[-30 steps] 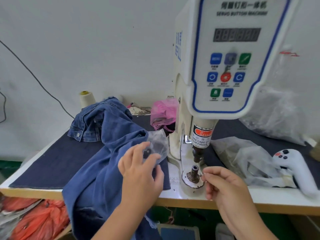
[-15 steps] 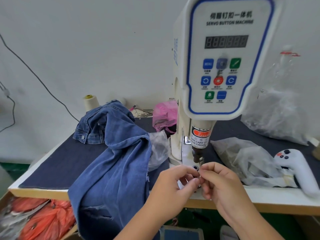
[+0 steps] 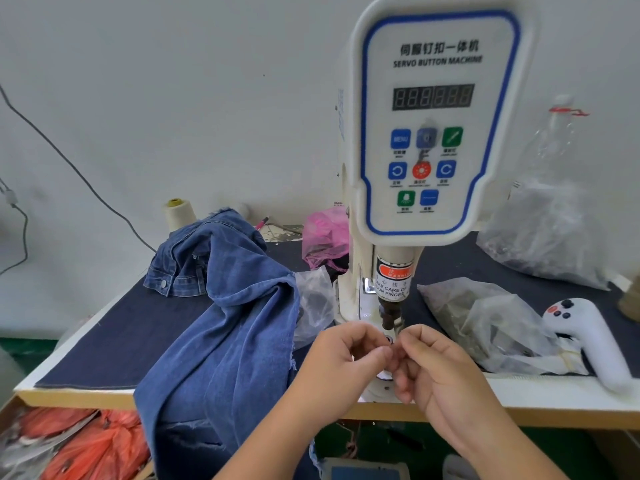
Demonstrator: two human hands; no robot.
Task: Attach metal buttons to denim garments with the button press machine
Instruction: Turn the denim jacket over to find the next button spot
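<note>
Denim garment (image 3: pixel 221 334), soft and crumpled, drapes over the table's (image 3: pixel 86 355) front edge. Crinkled clear bag (image 3: pixel 315 303) sits beside the button press machine (image 3: pixel 429 133), where left hand (image 3: pixel 341 367) and right hand (image 3: pixel 440 372) meet with curled fingers, seemingly pinching a small metal button (image 3: pixel 390 340).

A small round metal button (image 3: pixel 389 339) sits pinched under the white button press machine (image 3: pixel 433 133), blue denim garment (image 3: pixel 225 323) draped left.
</note>
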